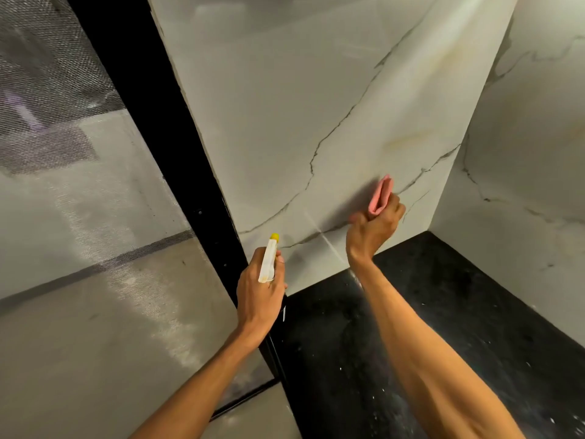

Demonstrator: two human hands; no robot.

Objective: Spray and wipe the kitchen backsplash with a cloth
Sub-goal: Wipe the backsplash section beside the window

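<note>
Holding a folded pink cloth (380, 195) up to the marble backsplash (285, 122), the right hand (375, 226) is curling its fingers round the cloth's lower end. This is leaving the upper part free to meet the stone, and it appears to be touching low on the wall, just above the far edge of the black bench (427, 312). The left hand (259, 296) is gripping the spray bottle (268, 261) nearer and to the left, with the yellow nozzle pointing at the wall (probably so the next patch can be wetted without changing hands). The hand is hiding the trigger. A black frame (164, 122) is bordering the backsplash's left side.
</note>
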